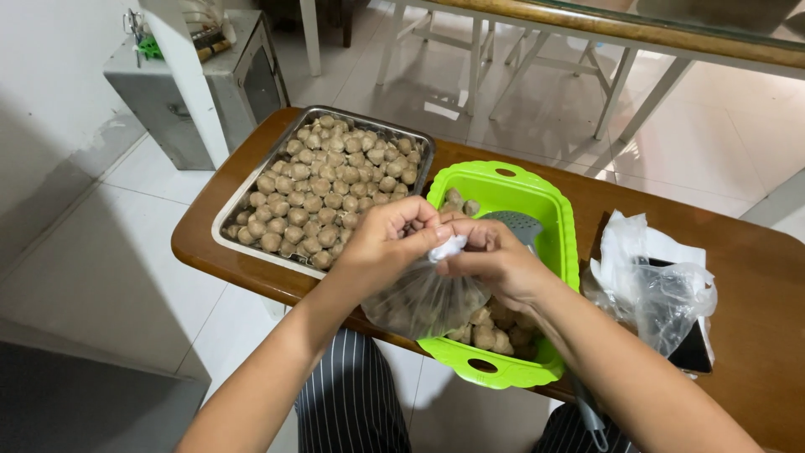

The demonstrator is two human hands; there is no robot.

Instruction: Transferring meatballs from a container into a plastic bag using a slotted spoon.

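My left hand and my right hand meet at the twisted neck of a small clear plastic bag filled with brown balls. Both hands pinch the white bunched top of the bag. The bag hangs over the near left part of a lime green plastic basket. More brown balls lie in the basket, partly hidden by my hands. A grey slotted scoop rests inside it.
A metal tray heaped with brown balls sits at the left of the wooden table. Loose clear bags lie on the right, over a dark flat object. White-legged furniture and a grey cabinet stand beyond.
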